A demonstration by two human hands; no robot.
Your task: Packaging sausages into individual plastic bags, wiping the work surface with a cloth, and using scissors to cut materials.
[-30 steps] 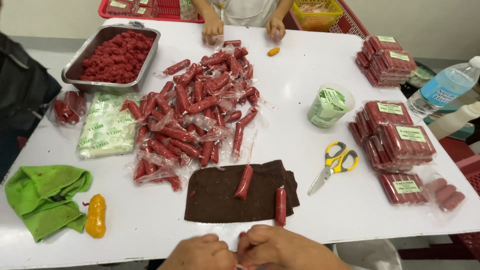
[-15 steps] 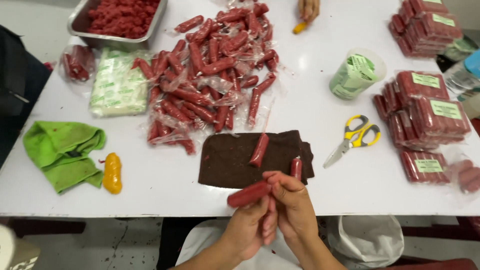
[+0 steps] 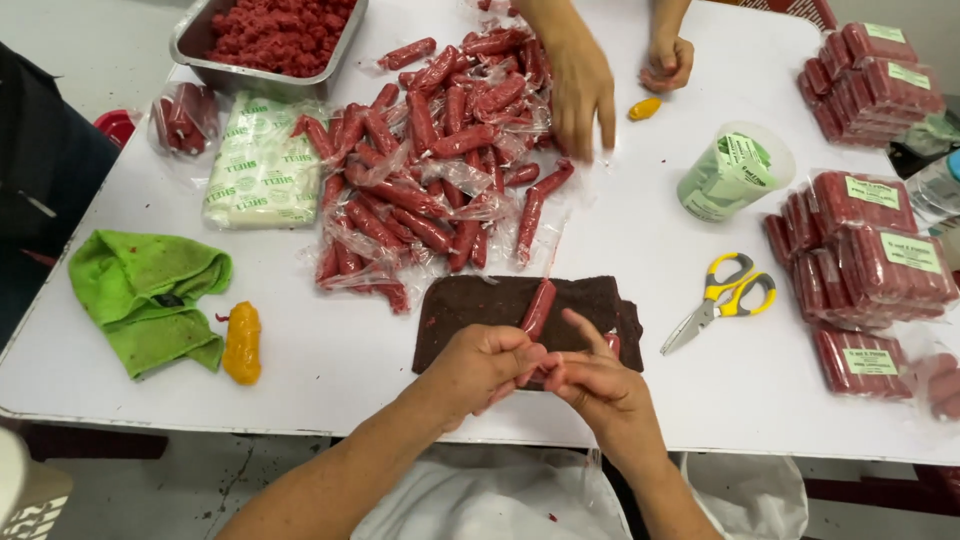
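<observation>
White tabletop carries a sausage heap mid-table; a dark cloth lies at the near edge. Over it, left hand and right hand meet, pinching one red sausage between them

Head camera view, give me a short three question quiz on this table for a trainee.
1. True or false: the scissors lie on the dark cloth.
2. Multiple choice: what sits just right of the green rag? A) a plastic cup B) an orange-yellow lump C) a metal tray
3. Fill in: the left hand and right hand meet at the near edge of the dark ____.

Key
1. False; they lie on the bare white table, right of the cloth.
2. B, the orange-yellow lump.
3. Cloth.
</observation>
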